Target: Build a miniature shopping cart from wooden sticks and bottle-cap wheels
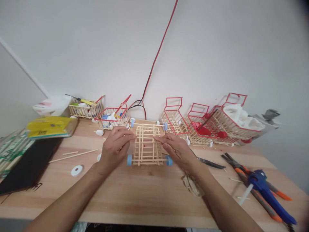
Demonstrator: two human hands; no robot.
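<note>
1. The stick frame [141,145] sits on the wooden table [149,196], between the left hand [117,145] and right hand [178,149].
2. Fingertips of both hands touch its upper sticks; I cannot tell whether either pinches.
3. It should be light, fairly stiff, fragile at the joints; the long outer sticks seem the safest hold.
4. Thin, pale wood forms an open, boxy lattice; the 2 near wheels [129,160] are round, blue, probably smooth plastic.
</note>
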